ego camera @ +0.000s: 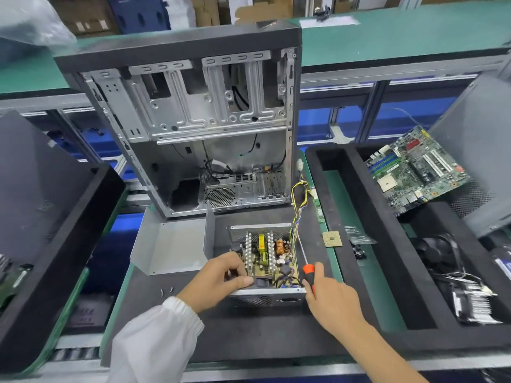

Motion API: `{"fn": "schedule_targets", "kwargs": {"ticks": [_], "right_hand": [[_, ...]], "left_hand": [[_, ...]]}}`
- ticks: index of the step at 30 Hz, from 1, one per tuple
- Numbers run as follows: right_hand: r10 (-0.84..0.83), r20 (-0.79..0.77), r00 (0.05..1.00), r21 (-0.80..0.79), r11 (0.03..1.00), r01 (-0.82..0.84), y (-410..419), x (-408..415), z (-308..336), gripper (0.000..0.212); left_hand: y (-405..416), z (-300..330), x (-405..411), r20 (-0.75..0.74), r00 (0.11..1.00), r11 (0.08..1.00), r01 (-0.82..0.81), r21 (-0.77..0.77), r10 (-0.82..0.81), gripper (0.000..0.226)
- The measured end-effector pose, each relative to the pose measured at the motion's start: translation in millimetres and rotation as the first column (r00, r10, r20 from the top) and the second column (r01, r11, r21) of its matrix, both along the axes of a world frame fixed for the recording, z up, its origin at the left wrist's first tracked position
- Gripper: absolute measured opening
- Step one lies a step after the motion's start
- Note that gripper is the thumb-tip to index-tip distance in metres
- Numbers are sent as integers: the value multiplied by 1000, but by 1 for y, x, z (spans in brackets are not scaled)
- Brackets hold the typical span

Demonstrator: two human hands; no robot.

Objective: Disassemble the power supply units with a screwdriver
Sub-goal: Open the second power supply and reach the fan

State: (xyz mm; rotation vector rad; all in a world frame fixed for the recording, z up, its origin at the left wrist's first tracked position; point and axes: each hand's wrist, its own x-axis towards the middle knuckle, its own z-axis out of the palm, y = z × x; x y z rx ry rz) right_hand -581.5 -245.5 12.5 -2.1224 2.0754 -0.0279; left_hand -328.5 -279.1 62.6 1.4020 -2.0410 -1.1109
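The open grey-metal power supply unit (265, 261) sits centre-tabletop. The left hand (221, 277) grips its 9 o'clock edge; the right hand (329, 294) grasps the orange-handled screwdriver (305, 265) at 3 o'clock. Risk: the tip slipping onto the exposed circuit board or the yellow wire bundle (297, 208).

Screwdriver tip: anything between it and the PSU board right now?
Nothing visible. The cover is already off and lies left of the power supply, so the board is exposed. The right hand holds the screwdriver along the unit's right edge; the wire bundle exits there beside the shaft. The left hand rests on the near-left corner.
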Motion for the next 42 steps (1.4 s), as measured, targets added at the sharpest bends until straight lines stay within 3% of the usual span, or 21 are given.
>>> {"fn": "schedule_targets", "kwargs": {"ticks": [3,5,6,8,9,11,14,17,19,23,26,29,32,34,36,39,42], "right_hand": [[19,-79,997,3,1000,-19,-2,0,7,31],[-11,-139,990,-97,995,-2,-6,-1,22,30],[-16,-99,995,-198,980,-4,-9,-1,31,27],[122,150,981,-362,930,-60,-16,5,49,18],[226,303,926,-345,932,-115,-23,10,58,16],[301,526,795,-117,952,-283,-39,24,76,21],[376,421,825,153,867,-473,-53,49,82,24],[361,417,834,169,871,-462,-53,55,78,20],[323,438,839,143,897,-419,-52,55,73,21],[308,493,814,25,930,-367,-50,66,69,21],[296,417,859,8,944,-329,-48,70,67,22],[279,473,836,-98,959,-265,-46,74,69,19],[197,550,811,-22,975,-221,-55,81,80,29],[178,634,752,55,960,-273,-60,85,89,39],[38,783,621,111,974,-200,-63,77,97,39],[-155,911,383,206,974,-96,-68,53,99,35],[-209,946,247,234,969,-76,-66,38,95,32]], "left_hand": [[-2,-5,0,20,1000,998,7,68,-9,21],[-2,-5,-1,-4,1000,993,-10,119,10,26],[-3,-3,-1,-8,1000,991,-28,130,29,27],[-4,-1,-3,2,996,991,-84,107,84,26],[-3,0,-5,-6,993,990,-116,85,117,24],[0,0,-9,-75,983,985,-163,62,167,24],[9,-2,-14,-159,962,975,-216,56,222,16],[16,-9,-10,-228,891,915,-404,-4,392,9],[24,-15,-7,-272,813,853,-517,69,514,11],[38,-30,-9,-229,854,880,-425,211,467,22],[40,-34,-7,-256,859,893,-399,209,443,22],[41,-32,-5,-297,862,909,-367,195,412,28],[45,-35,-3,-274,871,910,-361,202,407,41],[48,-41,-4,-323,836,890,-369,269,444,52],[48,-41,-4,-403,757,849,-387,359,515,59],[39,-25,-5,-426,740,848,-506,157,521,35],[19,-3,-14,-423,819,904,-427,3,388,29]]}}
